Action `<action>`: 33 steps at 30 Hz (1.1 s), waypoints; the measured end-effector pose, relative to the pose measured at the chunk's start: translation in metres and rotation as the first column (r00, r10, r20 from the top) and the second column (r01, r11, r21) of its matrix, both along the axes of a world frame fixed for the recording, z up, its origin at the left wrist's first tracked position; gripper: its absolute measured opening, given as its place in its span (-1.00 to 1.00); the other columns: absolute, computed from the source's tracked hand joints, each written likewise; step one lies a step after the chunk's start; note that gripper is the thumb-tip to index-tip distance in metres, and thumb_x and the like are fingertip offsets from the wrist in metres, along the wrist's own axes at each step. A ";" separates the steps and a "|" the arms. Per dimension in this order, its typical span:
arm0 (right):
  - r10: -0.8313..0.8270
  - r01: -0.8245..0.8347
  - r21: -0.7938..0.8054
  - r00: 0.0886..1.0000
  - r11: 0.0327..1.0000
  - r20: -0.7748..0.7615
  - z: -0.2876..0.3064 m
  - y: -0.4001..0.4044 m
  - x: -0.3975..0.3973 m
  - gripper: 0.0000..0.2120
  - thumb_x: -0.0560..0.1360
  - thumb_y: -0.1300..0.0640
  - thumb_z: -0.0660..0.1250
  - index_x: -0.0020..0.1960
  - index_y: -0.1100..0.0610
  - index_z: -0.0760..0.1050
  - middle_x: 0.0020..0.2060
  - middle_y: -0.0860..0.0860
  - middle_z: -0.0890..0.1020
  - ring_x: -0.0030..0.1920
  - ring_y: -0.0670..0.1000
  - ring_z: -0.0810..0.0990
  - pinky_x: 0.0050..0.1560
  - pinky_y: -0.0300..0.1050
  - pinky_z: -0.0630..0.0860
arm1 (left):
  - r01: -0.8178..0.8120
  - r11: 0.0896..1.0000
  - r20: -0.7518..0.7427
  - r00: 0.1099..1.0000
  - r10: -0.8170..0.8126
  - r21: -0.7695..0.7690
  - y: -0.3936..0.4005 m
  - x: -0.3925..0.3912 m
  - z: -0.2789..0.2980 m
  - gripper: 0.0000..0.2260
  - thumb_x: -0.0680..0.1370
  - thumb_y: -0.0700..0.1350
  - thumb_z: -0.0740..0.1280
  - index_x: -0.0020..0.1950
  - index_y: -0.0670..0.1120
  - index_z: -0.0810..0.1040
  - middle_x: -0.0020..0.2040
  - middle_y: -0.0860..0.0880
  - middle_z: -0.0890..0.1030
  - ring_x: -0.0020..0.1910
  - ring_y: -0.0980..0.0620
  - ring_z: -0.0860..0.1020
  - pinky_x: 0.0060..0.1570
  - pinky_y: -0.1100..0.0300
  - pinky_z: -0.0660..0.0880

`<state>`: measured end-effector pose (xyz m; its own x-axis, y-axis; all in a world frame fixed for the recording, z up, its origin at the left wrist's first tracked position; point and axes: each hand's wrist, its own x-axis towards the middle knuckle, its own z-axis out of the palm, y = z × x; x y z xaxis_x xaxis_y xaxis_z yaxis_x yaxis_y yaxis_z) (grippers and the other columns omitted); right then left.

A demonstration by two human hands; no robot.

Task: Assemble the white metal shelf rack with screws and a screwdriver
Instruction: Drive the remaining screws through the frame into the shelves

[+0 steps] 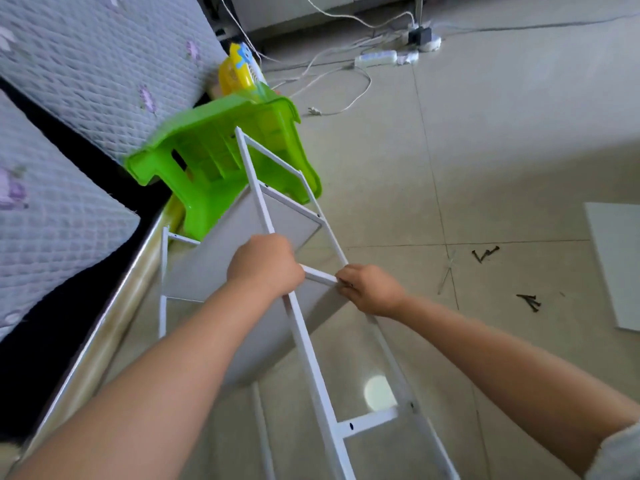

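Your left hand (265,266) wraps around the near upright of the white rack frame (313,362), fingers curled over it where a crossbar (318,275) meets it, while your right hand (369,289) pinches the far end of that crossbar at the other upright. The frame runs from 6 o'clock up to 12 o'clock through the middle of the view, tilted, with a white shelf panel (214,271) hanging off its left side.

The thin metal tubing looks light and stiff, though the half-built frame will likely rack and twist until more screws go in; the painted surface may be slick. Hold at the joints, as you do now, not mid-span.

A green plastic stool (207,161) lies overturned at 11 o'clock, touching or just behind the frame's far end, with the bed (69,98) at 9 o'clock. Loose dark screws (486,253) sit on the tiled floor at 3 o'clock, another panel (620,265) beyond them. No screwdriver is clearly visible.
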<state>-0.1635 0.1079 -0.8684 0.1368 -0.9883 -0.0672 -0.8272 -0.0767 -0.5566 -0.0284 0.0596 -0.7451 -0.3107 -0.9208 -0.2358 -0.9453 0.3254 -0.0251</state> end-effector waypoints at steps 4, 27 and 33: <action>0.071 -0.079 -0.040 0.982 0.996 -0.175 0.053 -0.014 -0.012 -0.81 0.54 0.19 0.20 0.01 0.29 0.49 0.02 0.18 0.55 0.05 0.16 0.49 -0.06 -0.10 0.31 | -0.083 0.997 -0.198 0.977 0.082 0.003 -0.005 0.017 0.023 -0.83 0.44 -0.25 0.27 -0.05 -0.14 0.62 -0.02 -0.16 0.60 0.07 -0.18 0.52 -0.06 0.15 0.44; 0.188 -0.319 -0.079 0.723 0.945 -0.665 0.120 -0.024 0.050 -0.76 0.58 0.08 0.07 0.16 0.08 0.43 0.09 0.02 0.49 0.15 0.06 0.47 0.19 -0.15 0.21 | -0.043 0.978 -0.664 0.728 0.169 0.203 -0.012 0.142 -0.018 -0.82 0.47 -0.31 0.34 -0.04 -0.05 0.54 -0.06 -0.01 0.52 -0.04 0.05 0.46 -0.26 0.35 0.33; 0.294 -0.276 0.133 0.703 0.952 -0.648 0.137 -0.046 0.050 -0.90 0.56 0.03 0.17 -0.04 0.02 0.42 -0.25 -0.09 0.33 0.10 0.00 0.47 0.22 -0.11 0.20 | -0.048 0.980 -0.609 0.777 0.159 0.196 -0.033 0.142 -0.016 -0.83 0.44 -0.18 0.43 0.02 -0.11 0.62 -0.19 0.01 0.53 -0.23 0.08 0.42 -0.34 0.32 0.26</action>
<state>-0.1139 0.0615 -0.7311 0.3246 -0.9063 -0.2708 -0.9252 -0.3637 0.1081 0.1132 0.0265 -0.7611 -0.3457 -0.9224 -0.1724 -0.7659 0.1712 0.6198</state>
